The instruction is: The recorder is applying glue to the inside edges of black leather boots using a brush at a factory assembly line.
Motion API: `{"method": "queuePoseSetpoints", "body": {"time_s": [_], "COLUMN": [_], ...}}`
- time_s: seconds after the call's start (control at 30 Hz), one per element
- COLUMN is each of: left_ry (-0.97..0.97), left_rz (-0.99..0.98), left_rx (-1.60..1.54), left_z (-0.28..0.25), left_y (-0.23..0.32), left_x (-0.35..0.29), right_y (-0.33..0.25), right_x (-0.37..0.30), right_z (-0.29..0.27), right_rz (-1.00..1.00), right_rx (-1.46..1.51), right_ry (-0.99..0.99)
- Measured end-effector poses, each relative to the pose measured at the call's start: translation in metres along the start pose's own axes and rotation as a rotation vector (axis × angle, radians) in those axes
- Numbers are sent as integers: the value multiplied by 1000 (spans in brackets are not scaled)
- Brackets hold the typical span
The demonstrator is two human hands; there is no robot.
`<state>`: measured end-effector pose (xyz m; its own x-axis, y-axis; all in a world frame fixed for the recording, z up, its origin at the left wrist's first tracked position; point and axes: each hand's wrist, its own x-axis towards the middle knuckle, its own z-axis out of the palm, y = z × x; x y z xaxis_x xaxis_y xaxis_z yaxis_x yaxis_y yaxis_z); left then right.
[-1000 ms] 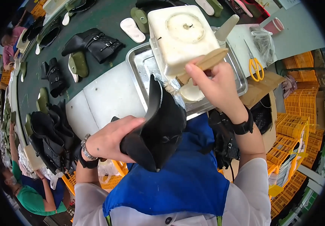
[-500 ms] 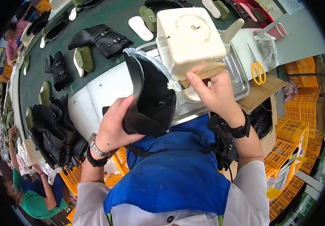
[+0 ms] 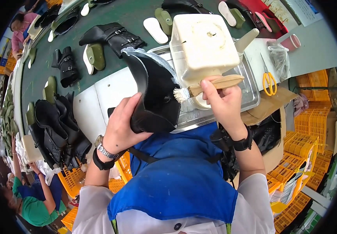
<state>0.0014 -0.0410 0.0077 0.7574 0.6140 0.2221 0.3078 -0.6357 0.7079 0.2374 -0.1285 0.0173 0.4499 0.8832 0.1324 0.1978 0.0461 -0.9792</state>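
Note:
My left hand [image 3: 123,121] grips a black boot upper [image 3: 153,107] from its left side, thumb underneath. The upper gapes open toward me, and a whitish coating runs along its far rim. In my right hand [image 3: 225,101] is a glue brush [image 3: 211,84], held by its wooden handle between thumb and fingers. Its white-smeared bristles point left, beside the upper's right edge; whether they touch it I cannot tell. Just beyond the brush, a cream plastic container [image 3: 203,43] stands in a metal tray [image 3: 250,91].
Orange-handled scissors [image 3: 269,82] and a clear plastic bag [image 3: 279,62] lie right of the tray. Several black boots [image 3: 115,38] and green-and-white soles [image 3: 94,58] cover the green table. More boots [image 3: 57,128] stand at left. Orange crates [image 3: 293,156] are stacked at right. A person in green [image 3: 39,206] works at lower left.
My right hand with the brush has shifted slightly right and down, drawing the bristles back from the upper's rim. The upper has moved a little left in my left hand.

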Motion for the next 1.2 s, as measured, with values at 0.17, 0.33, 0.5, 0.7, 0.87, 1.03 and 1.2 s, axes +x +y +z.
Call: {"method": "queuePoseSetpoints", "body": {"time_s": [0.17, 0.33, 0.5, 0.7, 0.87, 1.03, 1.2], "left_ry": [-28, -75, 3, 115, 90, 97, 265], "left_rz": [19, 51, 85, 27, 30, 21, 149], "left_rx": [24, 21, 92, 192, 235, 243, 419], "left_z": [-1, -4, -7, -10, -13, -15, -13], "left_y": [1, 1, 0, -6, -8, -8, -21], "left_x": [-1, -2, -6, -8, -9, -13, -17], "right_y": [4, 7, 4, -3, -16, -17, -18], "right_x": [8, 15, 13, 6, 6, 10, 1], "right_z": [9, 14, 21, 17, 21, 31, 30], "right_rz": [-181, -358, -498, -545, -372, -400, -356], "right_rx": [-116, -282, -267, -304, -164, -64, -105], "right_ry": [76, 74, 43, -115, -67, -85, -195]}}
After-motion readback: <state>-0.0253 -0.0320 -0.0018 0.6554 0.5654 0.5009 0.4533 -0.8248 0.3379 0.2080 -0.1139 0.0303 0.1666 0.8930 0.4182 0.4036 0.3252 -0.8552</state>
